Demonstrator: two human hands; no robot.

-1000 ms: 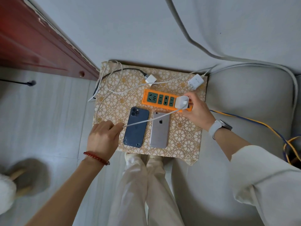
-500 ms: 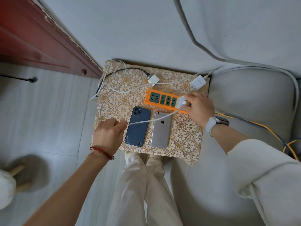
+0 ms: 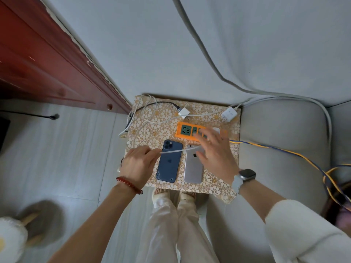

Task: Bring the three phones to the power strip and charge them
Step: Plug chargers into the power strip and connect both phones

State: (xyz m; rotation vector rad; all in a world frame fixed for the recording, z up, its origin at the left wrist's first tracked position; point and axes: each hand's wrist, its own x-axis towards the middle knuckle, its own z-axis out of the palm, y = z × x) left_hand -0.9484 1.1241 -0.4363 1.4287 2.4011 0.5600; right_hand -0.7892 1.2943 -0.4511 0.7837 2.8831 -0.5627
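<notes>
Over the patterned table's (image 3: 218, 184) near edge, left hand (image 3: 137, 165) pinches a white cable (image 3: 171, 151) that crosses the blue phone (image 3: 169, 162); right hand (image 3: 216, 154) hovers blurred, fingers spread, gripping nothing, above the silver phone (image 3: 192, 168) and the orange power strip (image 3: 187, 131). Both phones lie face down side by side near the front edge, strip just behind them toward the right edge with a white plug (image 3: 216, 130) in it. Two loose white chargers (image 3: 229, 114) sit along the back edge, cables trailing off the left edge.

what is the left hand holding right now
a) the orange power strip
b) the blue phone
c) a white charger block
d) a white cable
d: the left hand pinches a white cable that runs across the top of the blue phone, which lies flat on the patterned table.
</notes>
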